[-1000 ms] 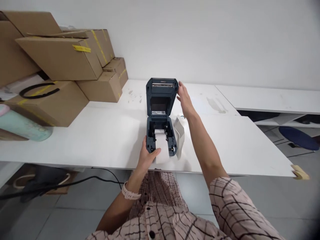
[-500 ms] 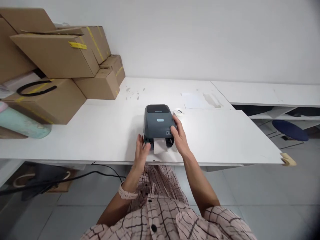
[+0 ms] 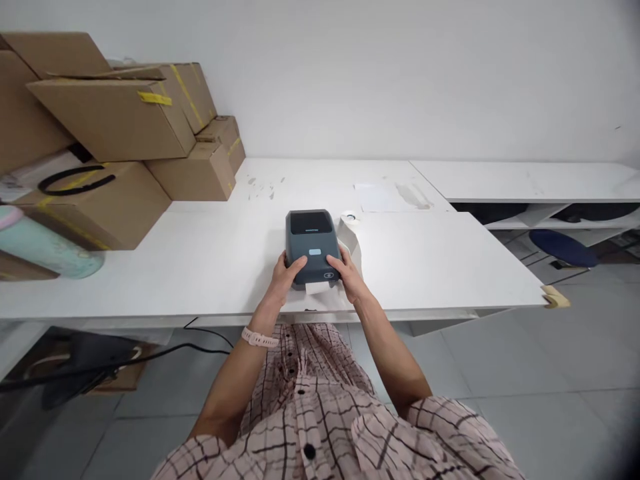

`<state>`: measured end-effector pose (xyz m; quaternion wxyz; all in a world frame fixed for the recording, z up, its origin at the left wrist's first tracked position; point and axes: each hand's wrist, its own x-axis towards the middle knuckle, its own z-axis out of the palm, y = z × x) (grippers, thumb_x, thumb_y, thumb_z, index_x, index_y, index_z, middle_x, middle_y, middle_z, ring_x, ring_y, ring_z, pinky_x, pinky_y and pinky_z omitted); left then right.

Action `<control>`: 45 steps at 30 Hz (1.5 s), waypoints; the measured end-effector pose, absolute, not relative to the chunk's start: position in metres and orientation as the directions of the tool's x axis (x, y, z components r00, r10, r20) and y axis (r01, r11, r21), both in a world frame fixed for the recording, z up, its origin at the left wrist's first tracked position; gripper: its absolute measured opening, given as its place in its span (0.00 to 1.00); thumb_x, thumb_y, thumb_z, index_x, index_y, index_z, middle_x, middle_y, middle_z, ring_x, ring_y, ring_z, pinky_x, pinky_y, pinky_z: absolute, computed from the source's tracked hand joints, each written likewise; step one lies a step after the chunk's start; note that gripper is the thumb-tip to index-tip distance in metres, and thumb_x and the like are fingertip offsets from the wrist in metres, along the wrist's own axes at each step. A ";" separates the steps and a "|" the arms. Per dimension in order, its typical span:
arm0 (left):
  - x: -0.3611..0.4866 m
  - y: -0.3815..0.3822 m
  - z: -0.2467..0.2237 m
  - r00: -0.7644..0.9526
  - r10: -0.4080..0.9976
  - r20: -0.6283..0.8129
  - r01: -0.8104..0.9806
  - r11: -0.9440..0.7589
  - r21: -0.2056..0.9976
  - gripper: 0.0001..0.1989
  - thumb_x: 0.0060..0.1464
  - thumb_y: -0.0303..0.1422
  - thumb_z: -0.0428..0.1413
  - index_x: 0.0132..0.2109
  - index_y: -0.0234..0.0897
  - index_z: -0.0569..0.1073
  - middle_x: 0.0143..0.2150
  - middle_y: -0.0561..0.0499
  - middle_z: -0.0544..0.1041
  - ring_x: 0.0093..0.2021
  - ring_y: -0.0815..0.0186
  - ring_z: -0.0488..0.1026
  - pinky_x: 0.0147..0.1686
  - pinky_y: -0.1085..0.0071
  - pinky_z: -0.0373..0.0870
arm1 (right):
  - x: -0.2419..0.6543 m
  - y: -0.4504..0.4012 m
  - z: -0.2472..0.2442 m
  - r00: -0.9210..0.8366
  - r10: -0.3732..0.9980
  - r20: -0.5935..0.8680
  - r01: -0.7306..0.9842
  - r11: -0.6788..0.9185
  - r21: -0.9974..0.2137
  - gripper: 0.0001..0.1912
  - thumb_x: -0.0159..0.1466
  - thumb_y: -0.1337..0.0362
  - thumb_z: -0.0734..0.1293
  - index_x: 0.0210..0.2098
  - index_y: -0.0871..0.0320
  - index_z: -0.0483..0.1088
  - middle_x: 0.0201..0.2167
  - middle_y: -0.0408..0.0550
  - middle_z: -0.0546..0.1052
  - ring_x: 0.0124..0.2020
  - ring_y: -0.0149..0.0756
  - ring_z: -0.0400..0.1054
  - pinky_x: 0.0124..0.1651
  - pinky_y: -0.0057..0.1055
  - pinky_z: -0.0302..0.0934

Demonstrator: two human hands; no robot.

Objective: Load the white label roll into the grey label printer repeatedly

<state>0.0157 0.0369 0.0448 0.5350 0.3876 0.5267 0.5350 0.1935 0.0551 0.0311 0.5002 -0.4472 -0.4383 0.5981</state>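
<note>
Stacked brown cardboard boxes (image 3: 115, 133) w/ yellow tape sit far left on the white table (image 3: 450, 260), well apart from the work. Left hand (image 3: 286, 275) is curled round the left front corner of the small dark grey plastic label printer (image 3: 311, 243), near the table's front edge, lid down. Right hand (image 3: 349, 275) clasps the opposite corner, prob. steadying it. White paper strip (image 3: 317, 287) pokes from the front slot betw. them; white label roll (image 3: 349, 219) just beside, right.
</note>
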 end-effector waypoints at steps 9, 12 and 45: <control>0.015 0.044 0.046 -0.130 0.981 -0.143 -0.144 0.124 0.982 0.34 0.48 0.44 0.66 0.59 0.33 0.70 0.58 0.37 0.77 0.57 0.51 0.74 0.57 0.56 0.70 | 0.191 0.056 0.019 -0.059 0.992 -0.112 -0.188 -0.121 -0.975 0.43 0.59 0.46 0.71 0.69 0.48 0.56 0.67 0.50 0.67 0.66 0.51 0.63 0.69 0.53 0.59; 0.021 0.028 0.041 -0.224 0.969 -0.105 -0.090 0.087 0.992 0.33 0.50 0.47 0.65 0.59 0.36 0.70 0.59 0.38 0.75 0.58 0.52 0.73 0.56 0.60 0.69 | 0.191 0.055 0.021 -0.007 1.000 0.008 -0.060 0.008 -0.998 0.41 0.62 0.46 0.69 0.70 0.49 0.54 0.70 0.53 0.61 0.69 0.52 0.58 0.69 0.54 0.57; 0.017 -0.017 0.033 -0.460 0.888 0.030 0.072 0.004 0.997 0.18 0.62 0.45 0.51 0.28 0.41 0.74 0.29 0.50 0.74 0.31 0.65 0.70 0.32 0.69 0.66 | 0.200 0.028 0.038 0.019 0.924 0.383 0.343 0.354 -0.870 0.30 0.73 0.51 0.58 0.72 0.45 0.49 0.74 0.50 0.53 0.74 0.49 0.50 0.70 0.56 0.55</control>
